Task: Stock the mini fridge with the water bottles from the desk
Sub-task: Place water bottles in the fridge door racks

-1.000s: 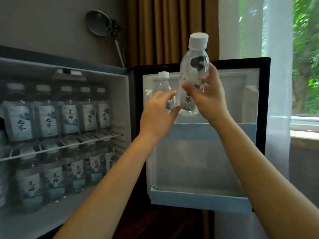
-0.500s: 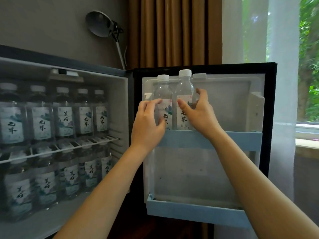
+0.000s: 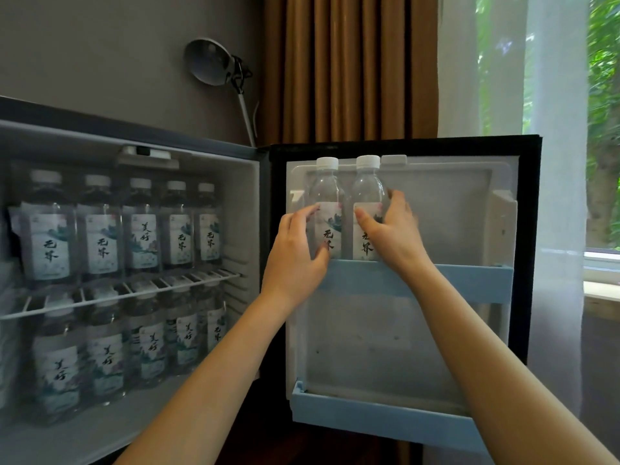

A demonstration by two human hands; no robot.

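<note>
Standing upright, side by side at the left end of the upper door shelf [image 3: 469,281], centre frame: left bottle [image 3: 330,193] and right bottle [image 3: 367,189], both white-capped, labels in brush script reading 无界. Left hand [image 3: 295,253] curls thumb and fingers round the left bottle at label height. Right hand [image 3: 396,236] clasps the right bottle likewise. Mini fridge [image 3: 248,203] open at frame left; stocked bottles [image 3: 100,236] line its wire shelf [image 3: 134,292] and floor, labels 无界 or 美好.

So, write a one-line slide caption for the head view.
Left hand grips the left bottle and right hand the right bottle, both upright on the upper door shelf.
</note>
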